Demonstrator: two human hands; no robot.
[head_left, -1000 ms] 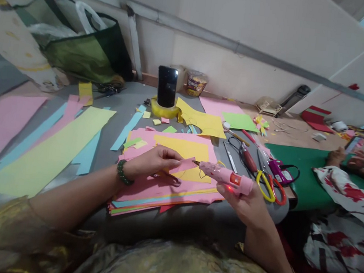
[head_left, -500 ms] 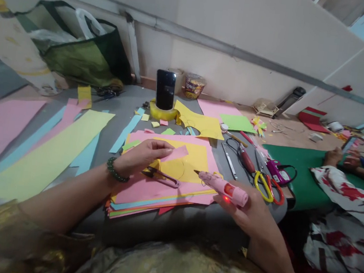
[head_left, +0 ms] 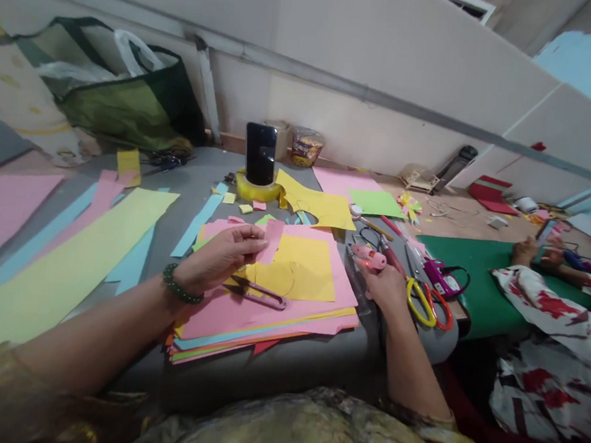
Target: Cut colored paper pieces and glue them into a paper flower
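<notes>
My left hand [head_left: 236, 249] pinches a small pink paper strip [head_left: 271, 240], held upright over the paper stack. To the right of the stack, my right hand [head_left: 384, 288] is closed on a pink pen-like tool [head_left: 369, 257] with a red light, low over the table. Under my left hand lies the stack of coloured paper [head_left: 225, 317], pink on top with a yellow sheet [head_left: 311, 269] on it. Small thread snips [head_left: 260, 293] rest across the stack, their tips partly near my left hand.
Yellow and red-handled scissors [head_left: 422, 303] and a purple device [head_left: 443, 277] lie at the right. A phone [head_left: 260, 153] stands in a yellow tape roll [head_left: 256, 190]. Long paper strips [head_left: 77, 261] cover the left. Another person's hands [head_left: 537, 250] hold a phone at far right.
My right hand has moved right and away with the pink tool, off the paper stack. The pink strip in my left hand has turned from slanted to upright. The view has shifted slightly.
</notes>
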